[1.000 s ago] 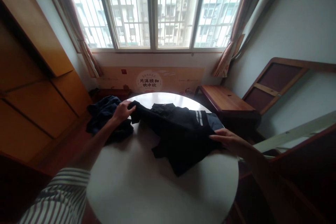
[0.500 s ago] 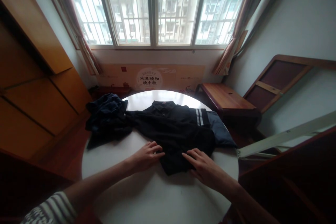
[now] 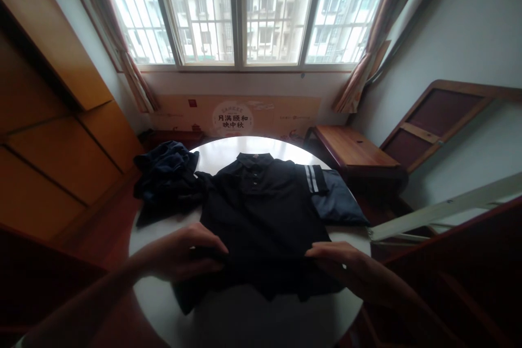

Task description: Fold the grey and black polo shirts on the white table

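A black polo shirt (image 3: 261, 212) lies spread on the round white table (image 3: 253, 144), its collar pointing to the window. Two white stripes cross its right-hand sleeve. My left hand (image 3: 191, 255) is closed on the lower part of the shirt at the left, thumb on top of the cloth. On the opposite side my right hand (image 3: 342, 263) pinches the shirt at about the same height. Between the hands the fabric is drawn taut, and the lower edge hangs loosely toward me. The fingertips under the cloth are hidden.
A heap of dark clothes (image 3: 167, 174) sits at the table's left edge. Folded dark blue cloth (image 3: 340, 198) lies at the right, partly under the sleeve. A wooden bench (image 3: 354, 147) stands beyond the table, and a pale rail (image 3: 444, 206) runs along the right.
My hands have moved apart and nearer to me, and now grip the shirt. Its lower part has been pulled out wide and flatter, where it was bunched before.
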### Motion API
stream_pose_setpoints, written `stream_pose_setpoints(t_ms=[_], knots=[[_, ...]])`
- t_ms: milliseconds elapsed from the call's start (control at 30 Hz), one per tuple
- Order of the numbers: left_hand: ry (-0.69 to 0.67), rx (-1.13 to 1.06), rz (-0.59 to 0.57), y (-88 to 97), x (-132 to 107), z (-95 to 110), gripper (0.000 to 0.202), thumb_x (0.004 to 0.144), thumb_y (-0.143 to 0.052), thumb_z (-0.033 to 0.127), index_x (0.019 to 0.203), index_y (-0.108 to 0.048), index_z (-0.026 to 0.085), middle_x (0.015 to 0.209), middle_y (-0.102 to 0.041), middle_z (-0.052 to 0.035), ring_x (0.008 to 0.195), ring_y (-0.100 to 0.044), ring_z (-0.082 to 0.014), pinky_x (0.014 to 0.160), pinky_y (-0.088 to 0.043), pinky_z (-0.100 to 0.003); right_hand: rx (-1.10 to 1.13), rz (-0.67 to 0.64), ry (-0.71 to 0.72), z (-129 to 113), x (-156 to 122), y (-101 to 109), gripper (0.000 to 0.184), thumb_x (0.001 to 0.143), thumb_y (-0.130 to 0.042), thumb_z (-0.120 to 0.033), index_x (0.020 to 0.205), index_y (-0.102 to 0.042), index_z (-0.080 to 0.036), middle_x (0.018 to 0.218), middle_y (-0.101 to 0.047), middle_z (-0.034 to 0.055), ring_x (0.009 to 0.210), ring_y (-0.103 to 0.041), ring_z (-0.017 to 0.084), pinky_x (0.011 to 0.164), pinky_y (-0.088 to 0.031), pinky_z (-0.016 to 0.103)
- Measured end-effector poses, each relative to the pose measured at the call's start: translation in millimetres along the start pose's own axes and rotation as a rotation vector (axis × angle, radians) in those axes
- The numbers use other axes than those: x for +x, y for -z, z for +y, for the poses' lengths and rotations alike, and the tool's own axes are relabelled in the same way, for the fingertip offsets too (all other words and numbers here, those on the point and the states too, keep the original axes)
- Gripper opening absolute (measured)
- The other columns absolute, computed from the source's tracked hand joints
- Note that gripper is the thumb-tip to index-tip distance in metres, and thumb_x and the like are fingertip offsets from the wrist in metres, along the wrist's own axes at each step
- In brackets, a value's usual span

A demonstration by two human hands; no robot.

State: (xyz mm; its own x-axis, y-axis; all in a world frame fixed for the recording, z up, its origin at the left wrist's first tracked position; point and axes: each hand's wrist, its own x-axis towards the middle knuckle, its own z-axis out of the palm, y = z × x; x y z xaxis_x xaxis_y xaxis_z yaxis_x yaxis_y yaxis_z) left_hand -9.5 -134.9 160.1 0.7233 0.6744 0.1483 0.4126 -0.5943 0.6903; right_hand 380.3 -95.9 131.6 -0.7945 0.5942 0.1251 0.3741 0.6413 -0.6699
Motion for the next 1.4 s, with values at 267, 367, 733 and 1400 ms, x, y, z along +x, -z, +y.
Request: stream_pose_setpoints(t_ms=[267,367,733,1400], knots=[[0.228,0.173,0.095,-13.6,74,-73,0.04,0.103,-0.04,0.041,0.114,-0.07,0.016,0.112,-0.071,-0.0114,0.105,-0.066,-0.022,0.098,-0.048,-0.032,-0.088,0.067,-0.057,47,89,0,0.043,0.1,-0.044,-0.048,0.108,-0.072,-0.016,0.105,-0.071,0.0116,0.097,-0.067,0.022,0.09,-0.051,0.032],[0.515,0.433,0.169,-32.5,123,-135,0.053,0.101,-0.038,0.048,0.145,-0.048,0.02,0.154,-0.04,-0.0171,0.141,-0.037,-0.0362,0.113,-0.03,-0.057,-0.321,0.082,-0.213,85,142,-18,0.055,0.1,-0.04,-0.05,0.141,-0.054,-0.016,0.144,-0.053,0.0164,0.133,-0.048,0.031,0.111,-0.037,0.045],[0.718,0.573,0.192,-3.3,193,-243,0.07,0.096,-0.02,0.069,0.156,-0.027,0.034,0.166,-0.012,-0.0058,0.151,-0.009,-0.0366,0.113,-0.007,-0.071,-0.485,-0.133,-0.561,171,246,-15,0.062,0.099,-0.021,-0.062,0.157,-0.013,-0.04,0.167,0.003,0.0016,0.148,0.004,0.045,0.11,-0.003,0.073],[0.263,0.355,0.511,2.7,149,-192,0.03,0.1,-0.041,0.027,0.114,-0.065,0.015,0.115,-0.066,-0.0114,0.11,-0.061,-0.0214,0.102,-0.047,-0.038,-0.458,0.005,-0.077,30,77,-49,0.028,0.097,-0.052,-0.042,0.09,-0.064,-0.018,0.095,-0.064,0.0085,0.088,-0.061,0.021,0.082,-0.05,0.035]])
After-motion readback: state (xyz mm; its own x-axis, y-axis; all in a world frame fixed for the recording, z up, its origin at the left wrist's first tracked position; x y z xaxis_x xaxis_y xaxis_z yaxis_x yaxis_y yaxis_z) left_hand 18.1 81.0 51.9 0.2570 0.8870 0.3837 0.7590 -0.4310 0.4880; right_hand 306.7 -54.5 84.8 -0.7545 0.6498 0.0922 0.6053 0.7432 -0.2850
